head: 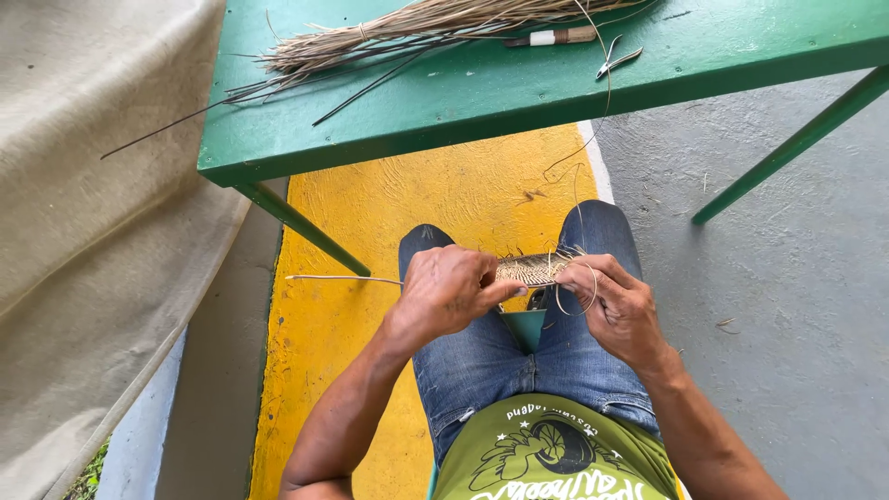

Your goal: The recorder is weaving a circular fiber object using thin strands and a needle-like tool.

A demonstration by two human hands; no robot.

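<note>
1. At the far edge, a green counter (482, 93) carries a bundle of dry fibres (407, 32).
2. Near, over the lap, both hands pinch a small woven strip (530, 269): left hand (449, 292), right hand (619, 301).

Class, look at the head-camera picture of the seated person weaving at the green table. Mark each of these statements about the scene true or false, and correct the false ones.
1. Both hands hold a small woven piece over the lap. True: the left hand and right hand grip the woven piece between them.
2. The table is red. False: the table is green.
3. A bundle of dry fibres lies on the table. True: the fibre bundle rests on its top.
4. The small pliers lie on the floor. False: the pliers lie on the table, near the knife.
5. The person wears grey trousers. False: they wear blue jeans.
</note>
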